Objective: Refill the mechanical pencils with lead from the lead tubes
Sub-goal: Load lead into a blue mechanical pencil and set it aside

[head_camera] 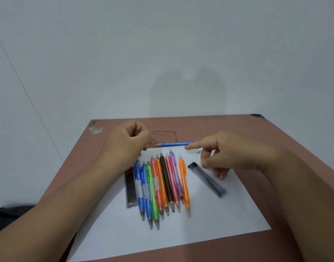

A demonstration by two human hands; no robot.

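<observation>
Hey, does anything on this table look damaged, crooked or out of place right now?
Two things. The table has chipped patches at its far corners. The dark lead tube lies skewed on the white paper, apart from the row of pencils, while another lead tube lies beside that row.

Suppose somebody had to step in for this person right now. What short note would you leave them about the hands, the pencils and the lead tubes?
Right hand: pinches the back end of a blue pencil, held level above the table, tip toward the left hand.
Left hand: fingers curled near that tip; whether it holds lead cannot be told.
Row of pencils: lies side by side on the white paper, tips toward the person.
Lead tubes: one left of the row, one right of it, both lying flat.
Done: cannot be told which pencils are already filled.
Left: finish the blue pencil, then check the row.
</observation>
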